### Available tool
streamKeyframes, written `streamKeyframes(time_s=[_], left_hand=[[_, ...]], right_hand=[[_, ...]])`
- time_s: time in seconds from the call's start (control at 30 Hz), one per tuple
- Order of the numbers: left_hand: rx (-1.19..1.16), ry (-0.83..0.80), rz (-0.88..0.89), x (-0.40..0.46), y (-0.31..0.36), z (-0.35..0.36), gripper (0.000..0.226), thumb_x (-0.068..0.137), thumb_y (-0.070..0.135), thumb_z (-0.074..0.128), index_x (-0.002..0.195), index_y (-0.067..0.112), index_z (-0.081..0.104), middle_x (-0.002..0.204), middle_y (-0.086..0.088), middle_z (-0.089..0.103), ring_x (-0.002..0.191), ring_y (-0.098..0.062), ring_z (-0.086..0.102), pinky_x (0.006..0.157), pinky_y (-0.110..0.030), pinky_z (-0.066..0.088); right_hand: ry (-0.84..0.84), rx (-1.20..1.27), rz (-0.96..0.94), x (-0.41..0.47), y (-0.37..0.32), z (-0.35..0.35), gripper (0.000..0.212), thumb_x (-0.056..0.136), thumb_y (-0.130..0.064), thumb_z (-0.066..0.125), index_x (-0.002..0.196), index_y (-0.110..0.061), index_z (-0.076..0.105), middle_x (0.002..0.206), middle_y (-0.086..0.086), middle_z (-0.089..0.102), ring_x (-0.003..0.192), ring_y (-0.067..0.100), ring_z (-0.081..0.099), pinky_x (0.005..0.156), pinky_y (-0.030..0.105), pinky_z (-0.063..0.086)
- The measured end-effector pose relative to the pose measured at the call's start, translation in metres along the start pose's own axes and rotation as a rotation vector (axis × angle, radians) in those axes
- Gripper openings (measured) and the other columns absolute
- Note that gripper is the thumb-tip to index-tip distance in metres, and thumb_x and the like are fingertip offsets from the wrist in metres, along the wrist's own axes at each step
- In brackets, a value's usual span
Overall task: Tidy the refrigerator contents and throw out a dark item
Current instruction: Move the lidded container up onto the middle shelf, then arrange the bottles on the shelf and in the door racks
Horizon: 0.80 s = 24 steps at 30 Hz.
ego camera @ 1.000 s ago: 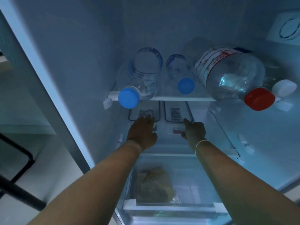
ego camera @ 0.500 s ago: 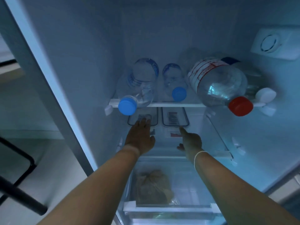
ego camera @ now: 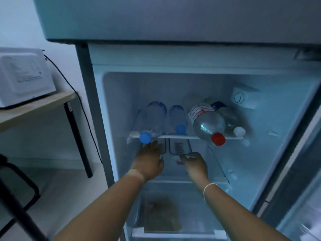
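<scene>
The refrigerator stands open. Several clear water bottles lie on the upper shelf [ego camera: 189,137]: one with a blue cap [ego camera: 145,137] at the left, a smaller blue-capped one [ego camera: 180,129], a large red-capped one [ego camera: 218,138] and a white-capped one [ego camera: 239,131]. Two flat clear trays with dark rims [ego camera: 179,148] rest on the shelf below. My left hand [ego camera: 149,161] and my right hand [ego camera: 195,165] reach over that lower shelf, fingers apart, holding nothing. A brownish bag [ego camera: 162,215] lies in the bottom drawer.
The fridge door [ego camera: 298,197] stands open at the right. A white microwave [ego camera: 22,75] sits on a wooden table [ego camera: 36,106] to the left, its cable hanging down. A black chair frame [ego camera: 19,206] is at the lower left.
The view has pulled back and up, so the fridge top, the microwave and the table now show. Both hands have drawn back a little from the trays and stay empty.
</scene>
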<state>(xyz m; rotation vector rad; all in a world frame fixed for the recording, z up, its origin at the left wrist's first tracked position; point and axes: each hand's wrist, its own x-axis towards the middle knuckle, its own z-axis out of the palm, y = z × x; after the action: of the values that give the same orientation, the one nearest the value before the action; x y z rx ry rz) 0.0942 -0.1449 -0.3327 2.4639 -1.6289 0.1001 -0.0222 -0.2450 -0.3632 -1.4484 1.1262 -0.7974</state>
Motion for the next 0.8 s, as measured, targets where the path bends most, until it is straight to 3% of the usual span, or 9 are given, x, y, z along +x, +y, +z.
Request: streamKeyframes(time_s=[0.1,0.2,0.27,0.37,0.5,0.57,0.67,0.8], left_hand=[[0.028,0.021,0.043,-0.016,0.003,-0.021,0.053,0.090,0.030,0.045,0.139,0.011,0.038,0.151,-0.010,0.032,0.137,-0.030,0.034,0.109,-0.039,0.038],[0.074,0.021,0.081,-0.031,0.005,-0.037,0.047,0.091,0.030,0.043,0.135,0.011,0.043,0.146,-0.009,0.038,0.131,-0.031,0.040,0.102,-0.042,0.044],[0.134,0.050,0.124,-0.040,0.007,-0.048,0.041,0.091,0.030,0.041,0.125,0.011,0.051,0.133,-0.010,0.051,0.118,-0.030,0.052,0.090,-0.040,0.051],[0.217,0.140,0.232,-0.048,0.008,-0.066,0.035,0.089,0.031,0.038,0.103,0.010,0.063,0.103,-0.009,0.063,0.090,-0.031,0.062,0.069,-0.033,0.050],[0.189,0.348,0.324,-0.046,0.008,-0.086,0.046,0.080,0.035,0.031,0.085,0.010,0.069,0.084,-0.009,0.067,0.080,-0.029,0.063,0.053,-0.032,0.049],[0.141,0.394,0.274,-0.039,0.009,-0.092,0.039,0.083,0.033,0.040,0.102,0.012,0.066,0.101,-0.009,0.065,0.096,-0.029,0.060,0.060,-0.034,0.051],[0.083,0.296,0.150,-0.024,0.009,-0.091,0.051,0.086,0.033,0.050,0.135,0.018,0.044,0.136,-0.007,0.045,0.123,-0.028,0.043,0.091,-0.039,0.045],[0.036,0.202,0.017,0.002,0.007,-0.082,0.070,0.086,0.039,0.051,0.147,0.025,0.020,0.156,-0.005,0.016,0.139,-0.029,0.022,0.106,-0.042,0.034]], right_hand=[[-0.027,-0.101,-0.150,-0.018,-0.023,-0.004,0.027,0.082,-0.025,0.066,0.106,-0.016,0.057,0.106,0.002,0.060,0.100,0.023,0.063,0.087,0.032,0.050],[-0.034,-0.138,-0.261,-0.035,-0.041,-0.004,0.032,0.080,-0.025,0.066,0.109,-0.011,0.060,0.100,0.002,0.059,0.102,0.029,0.063,0.086,0.048,0.055],[-0.032,-0.185,-0.338,-0.043,-0.051,-0.004,0.029,0.081,-0.023,0.064,0.107,-0.010,0.060,0.100,0.005,0.061,0.100,0.029,0.063,0.083,0.049,0.055],[-0.005,-0.272,-0.463,-0.046,-0.063,-0.006,0.031,0.083,-0.022,0.063,0.112,-0.009,0.059,0.115,0.009,0.063,0.104,0.028,0.061,0.087,0.034,0.051],[0.023,-0.346,-0.560,-0.044,-0.079,-0.009,0.032,0.086,-0.023,0.061,0.114,-0.008,0.057,0.118,0.009,0.060,0.107,0.025,0.057,0.080,0.025,0.040],[0.033,-0.380,-0.592,-0.037,-0.083,-0.009,0.027,0.084,-0.023,0.061,0.107,-0.009,0.058,0.111,0.010,0.060,0.104,0.028,0.057,0.076,0.025,0.037],[0.006,-0.429,-0.598,-0.028,-0.087,-0.009,0.032,0.085,-0.021,0.061,0.115,-0.011,0.056,0.118,0.008,0.056,0.111,0.026,0.053,0.082,0.024,0.038],[0.002,-0.531,-0.660,-0.010,-0.088,0.003,0.043,0.086,-0.022,0.062,0.126,-0.011,0.050,0.129,0.009,0.052,0.120,0.025,0.048,0.094,0.030,0.041]])
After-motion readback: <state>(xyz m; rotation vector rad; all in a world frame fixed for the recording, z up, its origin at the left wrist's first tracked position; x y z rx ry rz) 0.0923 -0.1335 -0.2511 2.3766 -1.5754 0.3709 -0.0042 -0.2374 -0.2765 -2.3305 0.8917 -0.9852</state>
